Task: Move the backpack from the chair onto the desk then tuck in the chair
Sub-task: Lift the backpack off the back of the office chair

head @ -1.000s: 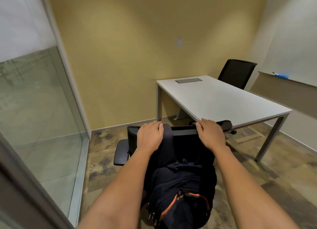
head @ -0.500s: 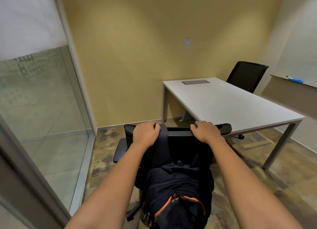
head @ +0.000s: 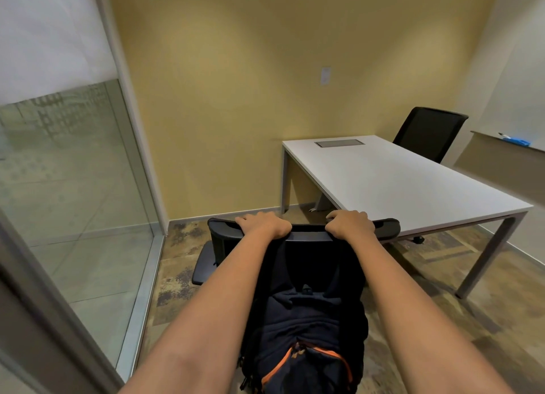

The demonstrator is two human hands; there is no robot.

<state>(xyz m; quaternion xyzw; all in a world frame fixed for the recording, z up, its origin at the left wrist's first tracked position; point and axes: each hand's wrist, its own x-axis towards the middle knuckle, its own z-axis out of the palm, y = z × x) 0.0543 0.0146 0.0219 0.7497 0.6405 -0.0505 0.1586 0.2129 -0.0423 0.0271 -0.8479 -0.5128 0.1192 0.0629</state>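
Observation:
A dark navy backpack [head: 306, 328] with an orange zip hangs down the back of a black office chair [head: 219, 243], its straps looped over the chair's top rail. My left hand [head: 265, 224] is closed over the rail where the left strap crosses it. My right hand [head: 351, 224] grips the same rail at the right strap, fingers curled. The white desk [head: 398, 181] stands just beyond the chair to the right, its near corner behind my right hand.
A glass partition [head: 73, 187] with a metal frame runs along the left. A second black chair [head: 430, 131] sits at the desk's far side. A ledge [head: 501, 157] on the right wall holds a blue eraser [head: 516, 141]. Patterned floor lies around the chair.
My left hand has slid right along the rail onto the strap. Both hands have curled tighter. The desk sits farther right in view.

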